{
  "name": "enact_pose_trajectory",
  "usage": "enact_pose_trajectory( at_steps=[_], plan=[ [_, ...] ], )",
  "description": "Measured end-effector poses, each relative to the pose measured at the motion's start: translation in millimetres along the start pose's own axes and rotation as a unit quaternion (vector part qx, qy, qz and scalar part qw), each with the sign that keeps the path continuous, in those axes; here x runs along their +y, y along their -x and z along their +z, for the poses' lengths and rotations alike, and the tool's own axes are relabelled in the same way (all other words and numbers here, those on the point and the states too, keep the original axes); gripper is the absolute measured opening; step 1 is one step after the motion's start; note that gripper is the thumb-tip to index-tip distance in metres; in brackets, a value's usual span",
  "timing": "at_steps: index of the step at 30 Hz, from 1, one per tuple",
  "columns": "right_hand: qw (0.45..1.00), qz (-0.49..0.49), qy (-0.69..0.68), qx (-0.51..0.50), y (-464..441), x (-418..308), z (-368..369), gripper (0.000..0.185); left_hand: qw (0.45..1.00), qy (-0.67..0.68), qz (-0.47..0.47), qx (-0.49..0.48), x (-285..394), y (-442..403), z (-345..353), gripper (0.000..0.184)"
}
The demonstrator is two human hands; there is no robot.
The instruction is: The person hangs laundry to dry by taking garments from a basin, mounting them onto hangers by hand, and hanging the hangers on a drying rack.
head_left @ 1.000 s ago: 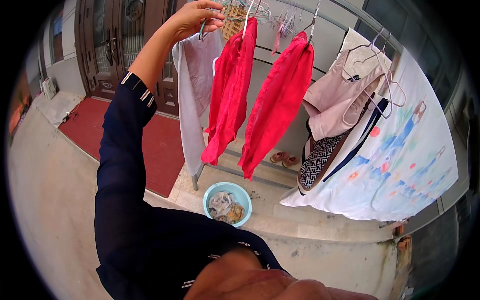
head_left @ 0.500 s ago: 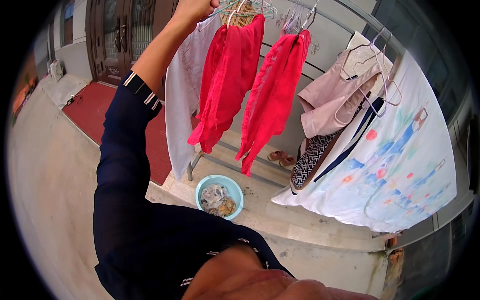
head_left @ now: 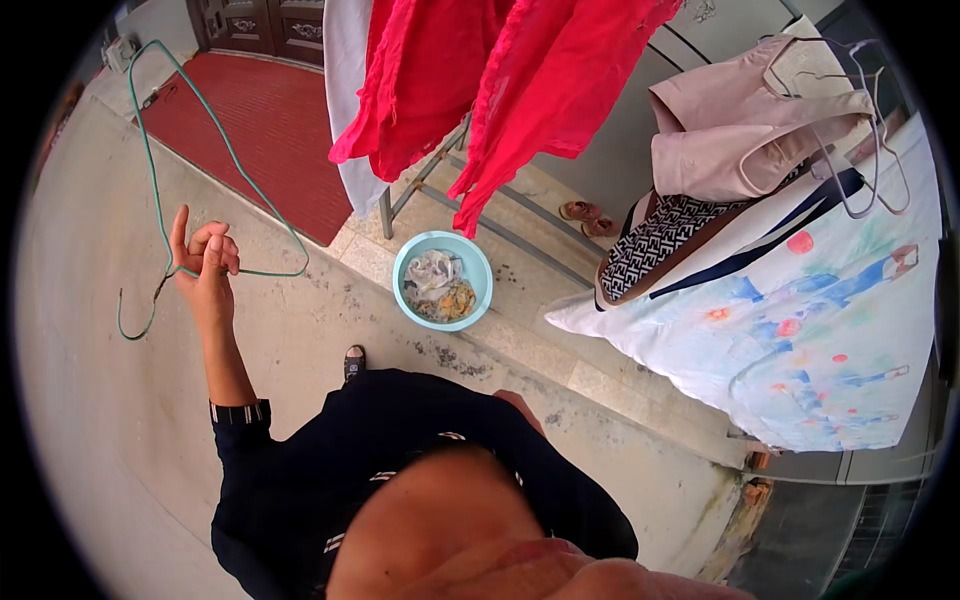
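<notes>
My left hand (head_left: 207, 262) is out to the left, closed on a green wire hanger (head_left: 237, 163) near the base of its hook. The index finger points upward while the others curl in. No garment hangs on this hanger; its hook points down and to the left. To the right of the hand, a light blue basin (head_left: 404, 300) on the step contains crumpled wet-looking cloths (head_left: 435, 280). Red garments (head_left: 430, 85) hang at the top, their upper ends out of frame. My right hand is out of view.
A pale pink sleeveless top (head_left: 740, 120) and a white printed sheet (head_left: 800, 330) hang at right. Metal rack legs (head_left: 387, 213) stand behind the basin. A red mat (head_left: 240, 130) lies before the door. Shoes (head_left: 590, 217) rest under the rack.
My left hand has come down from the hangers at the top to the lower left, now with the green hanger. The view has shifted, and the red garments appear higher and larger.
</notes>
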State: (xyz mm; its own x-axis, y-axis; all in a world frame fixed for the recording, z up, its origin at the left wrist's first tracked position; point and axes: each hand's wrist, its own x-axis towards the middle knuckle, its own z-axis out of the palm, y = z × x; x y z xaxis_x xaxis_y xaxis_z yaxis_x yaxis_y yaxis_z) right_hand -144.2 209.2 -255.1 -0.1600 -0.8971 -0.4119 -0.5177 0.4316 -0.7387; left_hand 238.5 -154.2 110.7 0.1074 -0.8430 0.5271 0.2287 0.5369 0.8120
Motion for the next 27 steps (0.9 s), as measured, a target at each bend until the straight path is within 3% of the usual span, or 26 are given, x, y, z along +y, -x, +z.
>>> enact_pose_trajectory(
  at_steps=[2,5,6,11,15,20,21,22,27],
  plan=[
    [0.996,0.002,0.089,-0.015,-15.2,-14.2,-9.0,0.017,0.996,-0.001,-0.057,0.067,-3.8,26.4,-34.8,0.055],
    [0.996,0.008,0.084,-0.016,-43.2,-34.9,-14.0,0.014,0.977,-0.088,-0.118,0.155,-10.3,56.8,-76.2,0.057],
    [0.995,-0.009,0.095,0.002,-51.3,-37.0,-10.1,0.017,0.963,-0.156,-0.149,0.160,-12.7,66.1,-83.8,0.043],
    [1.000,-0.001,0.024,-0.004,-68.5,-73.7,3.5,0.019,0.908,-0.316,-0.274,0.033,-62.4,121.7,-120.8,0.033],
    [0.999,-0.019,-0.010,0.046,-76.7,-83.5,12.1,0.018,0.896,-0.276,-0.335,-0.092,-98.2,164.0,-139.1,0.029],
    [0.995,0.016,0.033,0.090,-87.4,-123.8,6.0,0.017,0.855,-0.314,-0.354,-0.213,-94.1,199.8,-161.8,0.017],
    [0.996,0.018,0.025,0.089,-91.2,-124.6,11.6,0.017,0.868,-0.345,-0.250,-0.255,-113.2,217.7,-183.6,0.012],
    [0.996,0.020,0.019,0.084,-94.9,-124.1,17.7,0.017,0.855,-0.351,-0.268,-0.271,-116.9,223.7,-192.2,0.011],
    [0.998,0.060,0.005,-0.012,-96.1,-149.9,55.6,0.018,0.843,-0.366,-0.267,-0.291,-130.6,250.0,-228.8,0.010]
  ],
)
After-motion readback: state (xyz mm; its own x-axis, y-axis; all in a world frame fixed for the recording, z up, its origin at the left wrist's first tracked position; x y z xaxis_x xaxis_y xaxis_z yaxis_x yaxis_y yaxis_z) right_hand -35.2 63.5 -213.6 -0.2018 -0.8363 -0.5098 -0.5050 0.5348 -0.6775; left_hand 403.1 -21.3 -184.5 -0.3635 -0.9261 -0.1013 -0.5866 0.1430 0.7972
